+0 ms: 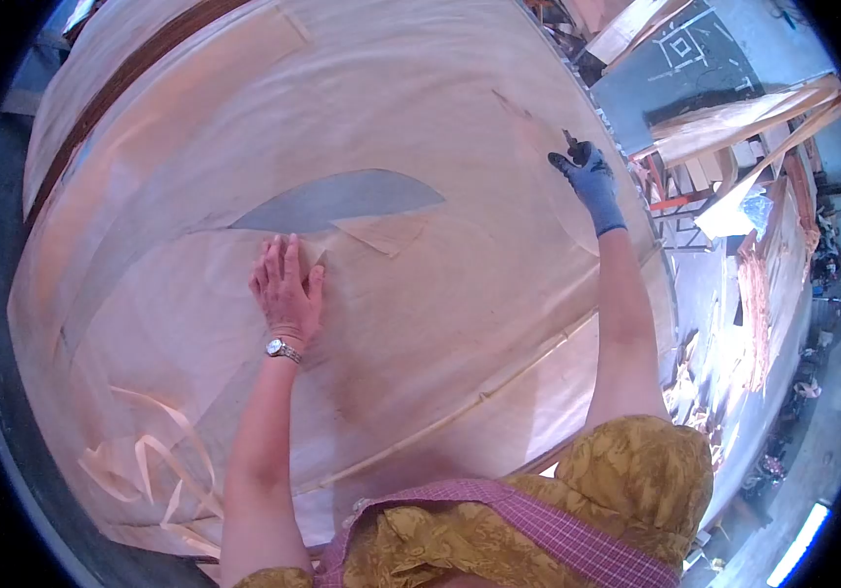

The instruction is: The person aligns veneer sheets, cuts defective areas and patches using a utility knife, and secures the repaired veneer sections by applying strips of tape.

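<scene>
My left hand point(288, 284), bare with a wristwatch, lies flat with its fingers stretched out on a large, thin, pale sheet that looks like wood veneer point(420, 314). Just beyond its fingertips is a grey-blue crescent-shaped area point(342, 201) in the sheet, with a loose, pointed flap point(381, 233) at its lower edge. To the right, my right hand point(592, 181) wears a blue glove with dark fingertips. It is closed around a small dark tool point(569, 142), whose tip sticks up past the fingers; its exact kind is unclear.
Curled thin strips point(161, 451) lie at the lower left of the sheet. A dark brown band point(112, 93) runs along the upper left. Beyond the right edge are bent veneer pieces point(734, 127), a red bar point(680, 203) and scattered scraps point(754, 323).
</scene>
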Demonstrator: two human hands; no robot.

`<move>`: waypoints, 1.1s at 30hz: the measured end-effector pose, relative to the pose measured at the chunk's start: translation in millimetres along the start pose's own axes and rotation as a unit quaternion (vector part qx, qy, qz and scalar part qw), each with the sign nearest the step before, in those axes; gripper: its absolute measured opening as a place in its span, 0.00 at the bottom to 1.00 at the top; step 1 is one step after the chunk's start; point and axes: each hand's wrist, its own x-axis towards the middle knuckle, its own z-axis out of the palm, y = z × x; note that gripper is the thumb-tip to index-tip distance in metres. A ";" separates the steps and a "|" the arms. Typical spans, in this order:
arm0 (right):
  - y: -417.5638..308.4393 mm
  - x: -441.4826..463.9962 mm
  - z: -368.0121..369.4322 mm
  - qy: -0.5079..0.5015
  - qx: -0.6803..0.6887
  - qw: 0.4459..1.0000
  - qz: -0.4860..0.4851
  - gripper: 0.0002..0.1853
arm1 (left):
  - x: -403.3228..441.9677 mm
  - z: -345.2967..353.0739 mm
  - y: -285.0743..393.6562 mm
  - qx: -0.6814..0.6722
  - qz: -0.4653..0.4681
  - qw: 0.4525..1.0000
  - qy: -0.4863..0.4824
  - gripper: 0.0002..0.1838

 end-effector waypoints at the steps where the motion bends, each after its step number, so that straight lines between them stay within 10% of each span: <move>1: -10.0 -8.5 -6.9 -0.020 -0.006 1.000 -0.002 0.33 | -0.1 0.6 -0.7 0.003 0.003 1.000 0.000 0.33; 7: -19.3 -36.6 -3.9 -0.119 -0.102 0.986 -0.047 0.33 | -0.5 0.1 -1.4 0.007 0.007 1.000 0.001 0.32; 12: -15.3 -30.0 -35.0 -0.064 0.283 0.954 0.071 0.17 | -0.4 2.1 -1.9 0.009 0.007 1.000 0.004 0.31; 15: 7.2 -5.1 -52.2 -0.144 0.552 0.816 0.092 0.17 | 0.0 1.1 0.0 -0.007 0.002 1.000 0.008 0.31; 23: -102.4 7.0 -51.7 -0.322 0.357 0.877 0.006 0.18 | -0.6 0.2 -0.9 0.012 0.002 1.000 0.002 0.31; 27: -173.7 13.4 -4.0 -0.172 0.243 0.917 -0.266 0.17 | 0.8 -5.8 -0.6 0.000 0.007 1.000 0.005 0.31; 33: -270.7 -4.7 -6.3 -0.452 0.238 0.837 -0.195 0.18 | -0.1 0.1 -3.9 0.007 0.007 1.000 0.012 0.32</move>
